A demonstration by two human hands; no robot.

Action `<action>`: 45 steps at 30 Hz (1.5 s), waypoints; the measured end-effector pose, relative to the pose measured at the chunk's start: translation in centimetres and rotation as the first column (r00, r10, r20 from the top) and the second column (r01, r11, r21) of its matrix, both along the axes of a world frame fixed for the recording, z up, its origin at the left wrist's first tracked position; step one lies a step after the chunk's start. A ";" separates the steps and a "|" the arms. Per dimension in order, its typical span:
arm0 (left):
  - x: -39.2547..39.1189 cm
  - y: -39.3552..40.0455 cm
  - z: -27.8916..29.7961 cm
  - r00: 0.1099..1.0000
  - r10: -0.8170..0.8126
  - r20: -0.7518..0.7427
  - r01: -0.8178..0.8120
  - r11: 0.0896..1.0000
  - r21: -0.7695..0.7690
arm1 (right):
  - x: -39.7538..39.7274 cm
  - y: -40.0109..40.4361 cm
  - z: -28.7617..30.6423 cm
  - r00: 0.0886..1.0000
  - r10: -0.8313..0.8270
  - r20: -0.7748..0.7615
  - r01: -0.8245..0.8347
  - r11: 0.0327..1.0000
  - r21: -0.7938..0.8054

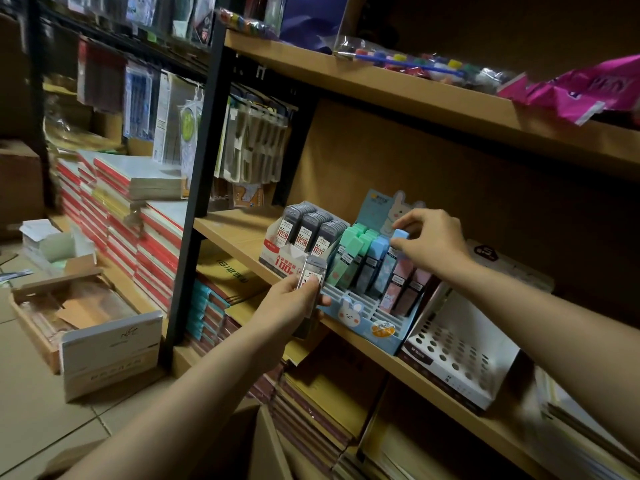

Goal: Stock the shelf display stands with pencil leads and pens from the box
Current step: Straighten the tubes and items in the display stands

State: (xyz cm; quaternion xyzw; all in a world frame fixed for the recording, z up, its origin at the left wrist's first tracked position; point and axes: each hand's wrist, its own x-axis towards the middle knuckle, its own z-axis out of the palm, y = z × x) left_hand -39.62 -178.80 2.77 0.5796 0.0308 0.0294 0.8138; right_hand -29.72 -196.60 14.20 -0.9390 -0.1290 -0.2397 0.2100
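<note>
Dim room: wooden shelves (398, 85) on a black metal frame (204, 161), beige tiled floor (31, 403).

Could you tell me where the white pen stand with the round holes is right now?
In the head view, the white pen stand sits on the middle wooden shelf, at the right, just right of the blue bunny display.

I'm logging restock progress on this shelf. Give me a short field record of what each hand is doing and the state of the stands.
left hand: grips a grey lead case
right hand: pinches a blue lead case over the bunny stand
bunny stand: back rows filled, front slots empty
grey lead stand: full
white pen stand: holes empty
</note>
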 end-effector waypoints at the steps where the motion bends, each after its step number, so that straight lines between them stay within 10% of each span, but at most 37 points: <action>1: 0.0 -0.2 -0.1 1.000 -0.007 -0.016 0.007 1.000 0.006 | 0.0 -0.1 -0.1 1.000 -0.002 0.000 0.002 1.000 -0.008; 35: 0.1 -0.2 -1.3 0.998 -0.059 -0.017 0.061 0.984 0.166 | 0.0 0.2 -2.3 0.992 -0.123 0.038 0.128 0.982 -0.137; 41: 0.1 0.0 -1.4 0.998 -0.026 0.057 0.015 0.984 0.180 | -3.5 2.5 -3.2 0.947 0.319 0.037 -0.319 0.948 -0.010; 45: 0.3 0.0 -1.4 0.998 0.001 0.065 -0.012 0.983 0.181 | -2.8 2.9 -4.2 0.962 0.249 0.111 -0.242 0.968 -0.072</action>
